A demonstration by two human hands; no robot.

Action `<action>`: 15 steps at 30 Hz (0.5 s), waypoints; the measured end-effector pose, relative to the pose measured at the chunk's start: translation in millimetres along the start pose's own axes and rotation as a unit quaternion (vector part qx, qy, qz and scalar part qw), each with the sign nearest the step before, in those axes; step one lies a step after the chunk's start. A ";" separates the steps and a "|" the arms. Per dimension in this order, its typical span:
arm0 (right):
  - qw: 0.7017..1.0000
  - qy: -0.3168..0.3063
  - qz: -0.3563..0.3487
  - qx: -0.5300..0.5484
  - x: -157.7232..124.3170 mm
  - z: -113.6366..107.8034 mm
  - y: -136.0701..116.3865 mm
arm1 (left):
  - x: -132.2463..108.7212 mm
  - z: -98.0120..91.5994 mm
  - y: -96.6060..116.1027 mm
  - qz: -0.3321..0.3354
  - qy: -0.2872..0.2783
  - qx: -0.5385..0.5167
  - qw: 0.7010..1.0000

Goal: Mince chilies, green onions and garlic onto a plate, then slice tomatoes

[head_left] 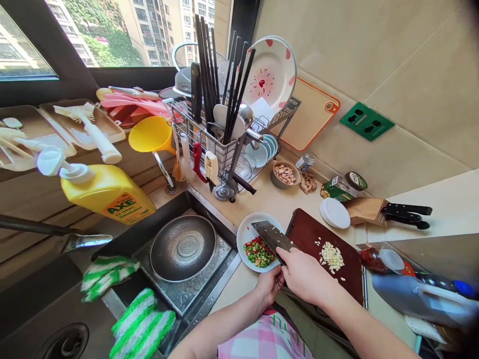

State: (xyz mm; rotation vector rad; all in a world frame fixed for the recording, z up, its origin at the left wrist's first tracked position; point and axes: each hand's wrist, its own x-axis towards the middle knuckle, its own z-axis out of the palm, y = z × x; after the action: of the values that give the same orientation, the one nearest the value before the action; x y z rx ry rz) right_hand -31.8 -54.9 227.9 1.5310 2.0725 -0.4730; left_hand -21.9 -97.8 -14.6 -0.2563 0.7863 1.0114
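From my distant post, I saw the right hand (305,271) closed around the cleaver (272,235), above the plate (245,225) where chopped chilies (259,253) already lay. Chopped garlic (332,257) was still on the cutting board (305,227). The left hand (269,285) curled beside the plate; its grip I could not tell.

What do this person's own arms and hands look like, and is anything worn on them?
The left hand and right hand are ungloved. Both forearms are bare, with no sleeve, watch or bracelet visible. Between them shows a pink-and-white checked garment with green lettering.
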 end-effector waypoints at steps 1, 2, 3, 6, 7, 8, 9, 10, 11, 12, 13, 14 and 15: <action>1.000 0.000 -0.001 -0.010 2.6 1.2 -4.5 | 0.4 0.3 -0.5 0.008 -0.003 -0.004 1.000; 1.000 -0.001 -0.003 -0.020 4.2 2.6 -8.5 | 0.7 0.8 -0.8 0.010 -0.005 -0.010 1.000; 1.000 -0.001 -0.005 -0.029 4.8 3.9 -11.5 | 1.1 1.2 -1.1 0.006 -0.005 -0.016 1.000; 0.999 -0.008 -0.014 -0.033 0.7 3.6 -12.9 | 3.9 0.5 -2.2 -0.015 0.001 -0.024 1.000; 0.999 -0.015 -0.018 -0.028 -2.1 1.6 -10.8 | 5.4 -0.6 -2.9 -0.016 0.002 -0.024 1.000; 0.999 -0.026 -0.021 -0.021 -5.0 -1.2 -7.7 | 7.0 -2.0 -3.7 -0.013 0.002 -0.022 1.000; 0.999 -0.038 -0.023 -0.014 -7.8 -4.5 -4.0 | 8.6 -3.5 -4.4 -0.011 0.000 -0.018 1.000; 0.998 -0.047 -0.026 -0.008 -10.0 -8.2 -0.2 | 9.9 -5.1 -5.0 -0.012 -0.003 -0.013 1.000; 0.998 -0.051 -0.029 -0.002 -11.2 -11.7 3.4 | 10.8 -6.6 -5.4 -0.014 -0.007 -0.007 1.000; 0.998 -0.046 -0.030 0.002 -11.3 -14.9 6.3 | 11.5 -7.7 -5.6 -0.017 -0.010 -0.002 1.000; 0.999 -0.037 -0.030 0.004 -10.1 -17.5 8.2 | 11.8 -8.5 -5.6 -0.020 -0.012 0.000 1.000; 0.999 -0.025 -0.029 0.003 -7.9 -19.3 8.9 | 12.0 -9.1 -5.6 -0.021 -0.013 0.001 1.000; 1.000 -0.013 -0.027 -0.001 -4.8 -20.4 8.4 | 12.1 -9.4 -5.6 -0.019 -0.013 0.000 1.000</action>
State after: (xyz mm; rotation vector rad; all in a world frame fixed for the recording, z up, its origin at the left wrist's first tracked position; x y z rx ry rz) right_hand -26.7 -44.6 247.4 1.4635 2.0975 -0.5087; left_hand -18.1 -97.8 -30.5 -0.2569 0.7544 0.9775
